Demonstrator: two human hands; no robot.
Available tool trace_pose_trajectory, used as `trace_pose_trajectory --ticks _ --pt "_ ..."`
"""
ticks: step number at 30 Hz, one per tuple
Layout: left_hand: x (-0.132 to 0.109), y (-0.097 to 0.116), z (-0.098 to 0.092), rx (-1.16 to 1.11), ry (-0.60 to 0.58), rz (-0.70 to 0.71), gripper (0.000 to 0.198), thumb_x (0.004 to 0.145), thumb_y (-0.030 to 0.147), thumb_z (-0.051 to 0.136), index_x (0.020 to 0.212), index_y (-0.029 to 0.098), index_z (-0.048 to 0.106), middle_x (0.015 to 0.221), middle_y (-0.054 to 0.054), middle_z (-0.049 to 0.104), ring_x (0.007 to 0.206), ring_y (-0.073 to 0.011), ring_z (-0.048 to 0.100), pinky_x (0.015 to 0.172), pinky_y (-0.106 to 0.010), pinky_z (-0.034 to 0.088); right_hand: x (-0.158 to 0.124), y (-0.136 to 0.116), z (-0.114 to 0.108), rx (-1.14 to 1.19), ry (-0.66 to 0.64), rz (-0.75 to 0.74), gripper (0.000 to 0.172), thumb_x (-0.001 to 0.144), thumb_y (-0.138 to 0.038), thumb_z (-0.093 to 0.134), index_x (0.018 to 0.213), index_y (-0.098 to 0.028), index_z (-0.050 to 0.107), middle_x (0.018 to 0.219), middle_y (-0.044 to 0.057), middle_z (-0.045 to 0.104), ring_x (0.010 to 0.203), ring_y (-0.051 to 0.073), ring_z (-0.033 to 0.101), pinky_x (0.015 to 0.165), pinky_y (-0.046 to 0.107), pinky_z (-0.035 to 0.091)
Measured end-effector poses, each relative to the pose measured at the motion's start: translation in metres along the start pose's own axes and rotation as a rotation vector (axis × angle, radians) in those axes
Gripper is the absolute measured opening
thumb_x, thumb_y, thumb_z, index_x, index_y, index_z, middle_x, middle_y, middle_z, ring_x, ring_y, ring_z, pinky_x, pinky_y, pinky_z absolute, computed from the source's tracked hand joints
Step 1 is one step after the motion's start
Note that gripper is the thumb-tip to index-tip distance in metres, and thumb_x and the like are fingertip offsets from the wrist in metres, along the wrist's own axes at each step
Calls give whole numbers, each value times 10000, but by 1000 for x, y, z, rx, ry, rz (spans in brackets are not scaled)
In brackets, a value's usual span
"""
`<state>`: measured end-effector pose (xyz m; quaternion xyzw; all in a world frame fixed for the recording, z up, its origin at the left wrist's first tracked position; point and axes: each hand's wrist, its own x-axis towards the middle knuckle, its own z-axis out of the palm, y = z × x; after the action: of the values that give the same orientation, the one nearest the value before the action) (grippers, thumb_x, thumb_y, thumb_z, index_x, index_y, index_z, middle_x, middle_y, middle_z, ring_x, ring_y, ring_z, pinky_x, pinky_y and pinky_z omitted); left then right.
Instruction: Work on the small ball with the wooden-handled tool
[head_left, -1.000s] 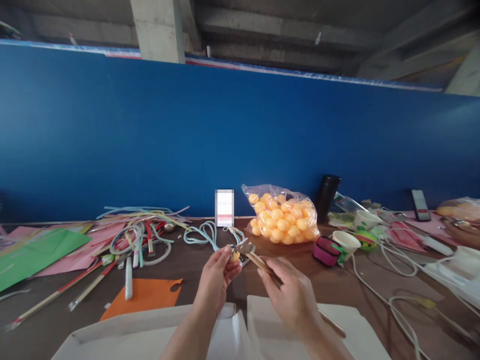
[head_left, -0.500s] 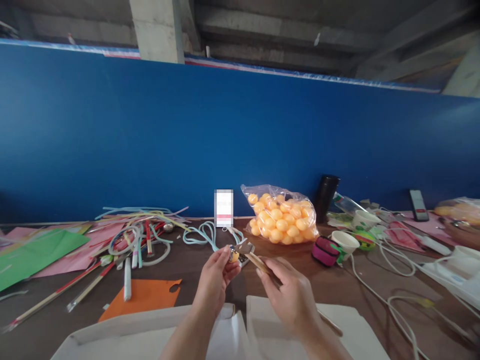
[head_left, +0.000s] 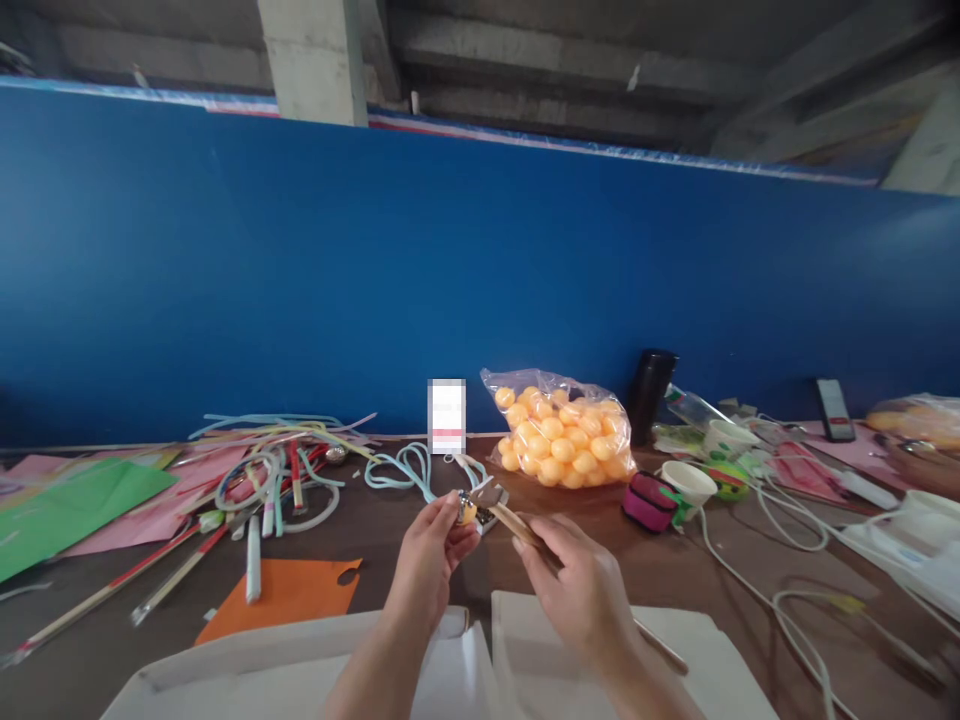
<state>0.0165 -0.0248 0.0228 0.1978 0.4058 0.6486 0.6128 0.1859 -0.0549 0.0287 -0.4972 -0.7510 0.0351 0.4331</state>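
Note:
My left hand (head_left: 431,555) pinches a small yellow ball with a shiny metallic patch (head_left: 466,508) between thumb and fingers, above the middle of the table. My right hand (head_left: 581,580) is closed round the light wooden handle of a brush-like tool (head_left: 517,525). The tool's flat tip points left and lies at the ball's right side; whether they touch is hard to tell. Below the tip, a small box with dark contents (head_left: 486,520) is partly hidden. A thin stick (head_left: 664,648) shows beyond my right wrist.
A clear bag of orange balls (head_left: 566,440) lies behind my hands. To the left are tangled tubes (head_left: 270,480), green paper (head_left: 82,510) and orange paper (head_left: 285,600). A pink pouch (head_left: 649,502), a paper cup (head_left: 688,485), a black bottle (head_left: 651,395) and white cables are on the right.

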Motion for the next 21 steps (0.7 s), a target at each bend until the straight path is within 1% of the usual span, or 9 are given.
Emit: trace_pose_trajectory --ticks 3,7,12,21 --pt "0 0 -1 2 -11 3 180 758 247 712 852 129 614 631 -22 638 547 -103 624 574 -224 553 1 0 1 2 6 4 218 876 -227 523 1040 -241 667 955 39 693 854 174 658 782 247 495" --pt "1 -1 -2 0 -20 12 190 761 259 709 857 123 618 642 -30 643 548 -100 621 584 -226 555 2 1 2 -15 -28 11 212 864 -216 534 1028 -241 667 945 37 692 852 180 656 777 252 491" --pt "0 0 -1 2 -5 10 185 754 251 715 853 127 620 645 -30 645 554 -104 625 584 -229 557 2 2 2 3 11 21 200 882 -245 525 1028 -242 662 939 32 685 844 171 648 776 249 485" --pt "1 -1 -1 -1 -29 23 190 757 258 712 866 127 627 661 -28 648 563 -103 627 587 -227 556 2 3 1 -1 18 24 199 874 -239 532 1026 -239 661 937 34 685 838 174 647 773 255 490"
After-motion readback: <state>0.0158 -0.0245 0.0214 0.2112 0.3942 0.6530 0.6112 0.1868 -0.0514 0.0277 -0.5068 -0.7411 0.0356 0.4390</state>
